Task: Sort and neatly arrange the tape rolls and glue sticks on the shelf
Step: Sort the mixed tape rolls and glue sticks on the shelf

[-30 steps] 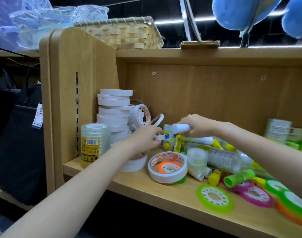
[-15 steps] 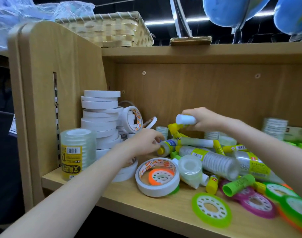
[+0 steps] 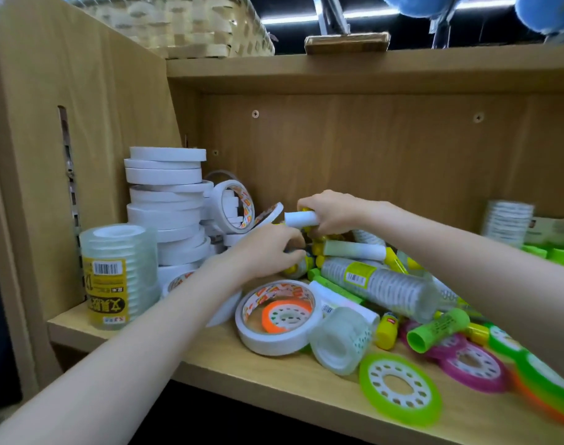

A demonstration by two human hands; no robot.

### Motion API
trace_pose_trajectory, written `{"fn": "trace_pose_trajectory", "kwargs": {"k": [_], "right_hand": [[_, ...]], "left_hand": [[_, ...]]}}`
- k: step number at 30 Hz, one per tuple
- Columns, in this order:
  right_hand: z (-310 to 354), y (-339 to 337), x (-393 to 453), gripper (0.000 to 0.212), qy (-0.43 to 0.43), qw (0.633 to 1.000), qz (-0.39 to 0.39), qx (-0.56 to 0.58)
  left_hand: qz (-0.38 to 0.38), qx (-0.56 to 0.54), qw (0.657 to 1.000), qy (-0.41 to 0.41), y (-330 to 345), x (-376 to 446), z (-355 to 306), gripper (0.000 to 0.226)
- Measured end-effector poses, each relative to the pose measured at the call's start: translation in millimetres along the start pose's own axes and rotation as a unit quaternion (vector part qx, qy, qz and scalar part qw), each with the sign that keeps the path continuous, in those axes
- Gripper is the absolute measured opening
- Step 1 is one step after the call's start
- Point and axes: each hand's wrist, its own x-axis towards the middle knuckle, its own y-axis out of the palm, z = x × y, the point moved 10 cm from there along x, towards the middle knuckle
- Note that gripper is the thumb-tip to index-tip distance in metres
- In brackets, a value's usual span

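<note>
The right hand [image 3: 330, 213] is curled round a white cylindrical glue stick [image 3: 301, 219], held level above the jumbled pile of glue sticks and tape, just right of the tall stack of white paper tape rolls [image 3: 166, 207]. Its grip is closed firmly on the stick's right part, with the white end poking out toward the stack. The left hand [image 3: 268, 252] reaches in beneath it, to the lower right of the stack, fingers bent down into the pile near a yellow-capped glue stick [image 3: 293, 269]; whether its grip has anything is hidden by its own knuckles, so I cannot tell.

In front of the stack, on the wooden shelf [image 3: 274, 377], lies a wide white tape roll with a printed core [image 3: 277, 319] and an orange ring inside it. Further right of that rest a clear sleeve of small tape rolls [image 3: 377, 284] and a green glue stick [image 3: 438, 329].

The glue sticks look light, rigid and smooth, likely to roll if laid on their sides; taking them round the mid-body seems safest. The leaning stack looks easy to topple, so nudging it should be avoided.
</note>
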Motion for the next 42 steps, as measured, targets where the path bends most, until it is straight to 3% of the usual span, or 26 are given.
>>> {"fn": "trace_pose_trajectory", "kwargs": {"k": [3,6,10,16,23,31,36,40,42], "right_hand": [[0,-3,-2,0.027,0.008,1.000,-0.023,-0.011],[-19,-30,-12,0.032,0.037,0.988,-0.124,0.089],[-55,-77,-49,0.026,0.085,0.938,-0.256,0.217],[-115,-106,-155,0.022,0.174,0.863,-0.321,0.348],[-197,-118,-294,0.019,0.306,0.858,-0.282,0.300],[-282,-91,-343,0.041,0.422,0.896,-0.132,0.035],[-310,-80,-356,0.028,0.450,0.880,-0.091,-0.116],[-332,-41,-352,0.036,0.457,0.887,-0.003,-0.070],[-343,-34,-355,0.045,0.474,0.880,-0.005,-0.018]], "left_hand": [[0.021,0.017,1.000,-0.003,0,-7,-1,0.023],[0.047,0.027,0.998,-0.011,-2,-11,2,0.027],[0.023,0.021,0.999,-0.019,-15,-15,-1,0.023],[-0.028,-0.013,0.999,0.017,-33,-6,-56,0.020],[0.005,-0.033,0.994,0.100,-5,33,-173,0.022],[0.057,-0.011,0.985,0.161,51,73,-270,0.028],[0.070,0.000,0.980,0.185,77,91,-296,0.029],[0.088,0.016,0.979,0.182,93,104,-301,0.030],[0.082,0.006,0.980,0.181,95,109,-303,0.029]]}}
